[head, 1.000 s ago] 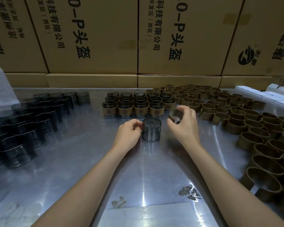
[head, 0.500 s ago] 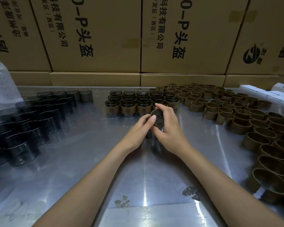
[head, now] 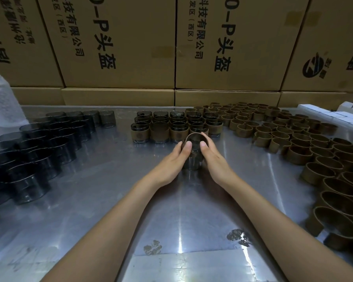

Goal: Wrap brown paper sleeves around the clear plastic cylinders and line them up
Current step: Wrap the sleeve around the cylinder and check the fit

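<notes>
A clear dark-tinted plastic cylinder [head: 193, 161] stands upright on the metal table [head: 110, 190] at centre. A brown paper sleeve [head: 196, 137] sits around its top. My left hand [head: 175, 157] and my right hand [head: 211, 157] clasp the sleeve and cylinder from both sides, thumbs on the near rim. Behind them stand rows of sleeved cylinders [head: 159, 133]. Bare cylinders [head: 39, 151] crowd the left. Loose brown sleeves [head: 293, 143] cover the right.
Stacked cardboard boxes [head: 171, 47] wall off the table's back edge. A white foam roll [head: 0, 102] stands at far left and white boxes [head: 334, 115] at far right. Bare metal lies in front of my hands.
A second ago my left hand steadied the bare cylinder while my right brought a sleeve over. The sleeve now sits on the cylinder's top, with both hands clasped round it.
</notes>
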Demonstrator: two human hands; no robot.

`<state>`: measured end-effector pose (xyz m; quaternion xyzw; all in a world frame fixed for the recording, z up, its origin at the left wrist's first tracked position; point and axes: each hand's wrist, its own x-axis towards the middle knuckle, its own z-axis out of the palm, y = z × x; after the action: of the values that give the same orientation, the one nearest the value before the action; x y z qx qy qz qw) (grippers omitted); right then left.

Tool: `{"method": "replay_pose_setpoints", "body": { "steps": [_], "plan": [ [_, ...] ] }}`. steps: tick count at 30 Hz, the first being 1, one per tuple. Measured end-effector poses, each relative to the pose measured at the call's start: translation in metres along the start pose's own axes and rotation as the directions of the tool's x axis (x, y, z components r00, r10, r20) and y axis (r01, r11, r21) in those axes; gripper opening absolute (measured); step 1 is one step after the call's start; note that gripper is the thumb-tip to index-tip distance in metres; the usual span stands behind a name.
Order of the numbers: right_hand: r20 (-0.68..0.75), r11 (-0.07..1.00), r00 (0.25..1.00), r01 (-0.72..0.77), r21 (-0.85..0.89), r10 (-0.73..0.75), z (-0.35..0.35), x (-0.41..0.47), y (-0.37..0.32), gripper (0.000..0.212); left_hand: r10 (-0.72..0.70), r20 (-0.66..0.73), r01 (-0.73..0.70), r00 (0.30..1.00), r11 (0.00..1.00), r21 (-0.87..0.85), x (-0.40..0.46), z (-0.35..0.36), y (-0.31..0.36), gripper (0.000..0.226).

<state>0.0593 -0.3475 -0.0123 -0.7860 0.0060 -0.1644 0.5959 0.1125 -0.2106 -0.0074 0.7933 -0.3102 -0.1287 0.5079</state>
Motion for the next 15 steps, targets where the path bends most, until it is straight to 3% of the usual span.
{"method": "replay_pose_setpoints", "body": {
  "steps": [4, 8, 10, 13, 15],
  "plan": [
    [0.011, 0.996, 1.0, 0.023, -0.083, -0.022, 0.001, -0.001, 0.002, 0.049, -0.011, 0.016, 0.01, 1.0, 0.997, 0.076, 0.0, 0.001, 0.002, 0.109],
    [0.001, 0.979, 0.997, -0.075, -0.189, 0.077, 0.007, 0.001, -0.002, 0.092, -0.037, -0.012, 0.038, 0.999, 0.988, 0.153, 0.001, 0.004, 0.002, 0.107],
    [-0.024, 0.965, 0.993, -0.117, -0.234, 0.114, 0.01, 0.002, -0.003, 0.104, -0.067, -0.011, 0.068, 0.998, 0.985, 0.159, 0.002, 0.006, 0.003, 0.102],
    [-0.054, 0.976, 0.993, -0.113, -0.186, 0.105, 0.008, 0.001, -0.003, 0.106, -0.06, 0.001, 0.06, 0.998, 0.995, 0.077, -0.004, 0.007, 0.006, 0.091],
    [-0.092, 0.991, 0.991, -0.1, -0.085, 0.092, 0.019, 0.007, -0.002, 0.09, -0.044, -0.016, 0.043, 0.999, 0.999, -0.029, -0.015, 0.014, 0.025, 0.082]
  ]
}}
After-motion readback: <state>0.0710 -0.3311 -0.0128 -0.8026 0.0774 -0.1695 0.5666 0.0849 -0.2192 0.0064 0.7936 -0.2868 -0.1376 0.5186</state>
